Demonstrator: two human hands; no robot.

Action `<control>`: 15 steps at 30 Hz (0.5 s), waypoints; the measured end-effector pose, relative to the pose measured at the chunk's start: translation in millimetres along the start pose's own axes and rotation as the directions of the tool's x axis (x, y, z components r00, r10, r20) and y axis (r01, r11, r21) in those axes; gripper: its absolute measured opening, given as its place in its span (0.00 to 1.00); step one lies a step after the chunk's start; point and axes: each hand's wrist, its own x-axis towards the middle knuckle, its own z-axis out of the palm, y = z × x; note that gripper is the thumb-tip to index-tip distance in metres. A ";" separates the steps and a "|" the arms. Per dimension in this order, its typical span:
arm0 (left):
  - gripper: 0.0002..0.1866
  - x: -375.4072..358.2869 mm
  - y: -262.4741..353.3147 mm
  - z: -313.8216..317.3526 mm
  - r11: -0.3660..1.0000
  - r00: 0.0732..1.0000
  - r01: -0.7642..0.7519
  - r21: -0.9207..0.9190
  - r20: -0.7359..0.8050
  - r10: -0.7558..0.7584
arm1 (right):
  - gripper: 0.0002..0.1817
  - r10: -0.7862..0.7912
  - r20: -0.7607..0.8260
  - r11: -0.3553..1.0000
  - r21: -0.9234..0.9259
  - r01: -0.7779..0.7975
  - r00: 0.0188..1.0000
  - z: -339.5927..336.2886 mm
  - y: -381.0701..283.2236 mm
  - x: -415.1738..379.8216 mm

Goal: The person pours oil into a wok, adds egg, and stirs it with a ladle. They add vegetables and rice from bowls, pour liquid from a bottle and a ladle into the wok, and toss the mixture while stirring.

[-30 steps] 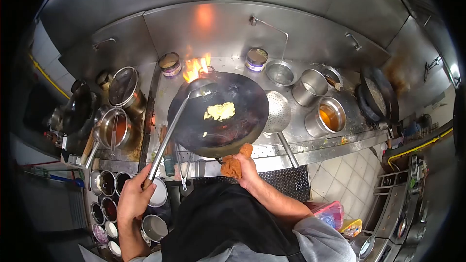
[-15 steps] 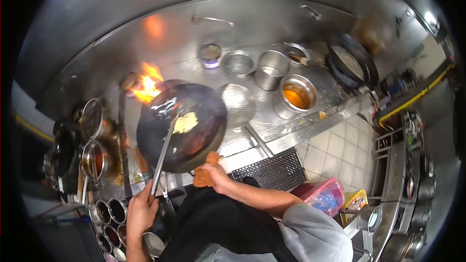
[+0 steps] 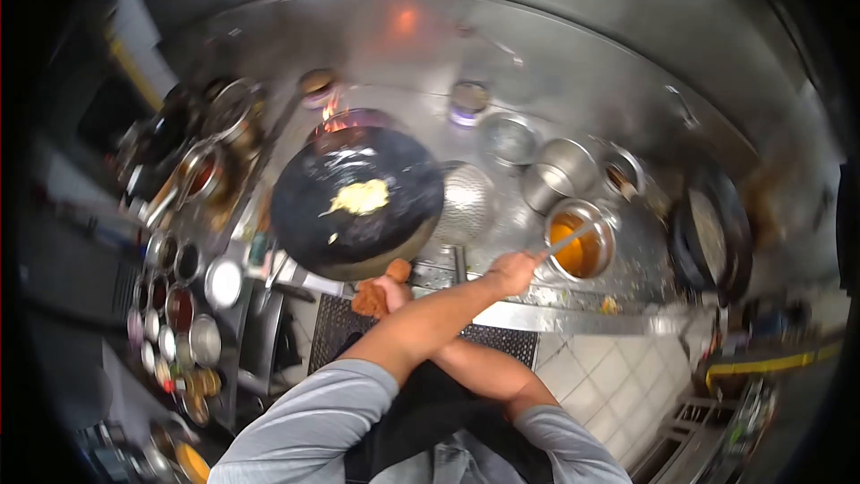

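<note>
My left hand (image 3: 513, 274) reaches across over my right forearm, closed on the long metal handle of a ladle (image 3: 566, 240). The ladle's far end is over or in a steel pot (image 3: 608, 255) of orange liquid; its bowl is not clear. My right hand (image 3: 391, 291) is closed around a bunched orange-brown cloth (image 3: 368, 299) at the near rim of a big black wok (image 3: 309, 215). The cloth hides whatever it wraps. In the wok lies a pale yellow mass of egg-like food (image 3: 361, 198), with a small piece apart from it.
Flames (image 3: 333, 116) rise behind the wok. A perforated strainer (image 3: 465, 202) lies right of it. Steel pots (image 3: 560, 175) stand behind. Another wok (image 3: 712, 237) is far right. Several small containers (image 3: 205, 341) hold ingredients at the left.
My left hand has swung the ladle from the wok across to the pot of orange liquid. My right hand keeps hold of the cloth. The flames are smaller, and the view has turned.
</note>
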 end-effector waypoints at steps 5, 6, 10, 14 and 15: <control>0.23 -62.2 15.1 -37.7 0.999 0.989 0.009 0.040 -0.150 -0.003 | 0.16 0.168 0.040 0.981 0.092 -0.171 0.985 -1.2 -2.4 -9.5; 0.20 -94.1 22.5 -54.6 0.999 0.956 -0.010 0.033 -0.293 0.019 | 0.14 -0.156 0.124 0.976 -0.133 0.172 0.980 -20.5 34.6 7.7; 0.12 -272.6 15.0 -85.3 0.975 0.654 -0.027 -0.219 -0.741 -0.149 | 0.17 -0.167 0.455 0.981 -0.014 0.195 0.875 -2.4 -8.2 -61.6; 0.09 -490.4 18.1 45.6 0.496 -0.246 0.110 -0.862 -0.507 -0.826 | 0.19 0.297 0.178 0.952 -0.131 -0.277 0.938 -5.5 -0.1 -0.8; 0.09 -520.8 23.4 98.6 0.409 -0.408 -0.109 -0.906 -0.334 -0.849 | 0.19 0.324 0.187 0.943 -0.144 -0.300 0.928 -7.9 -1.7 7.9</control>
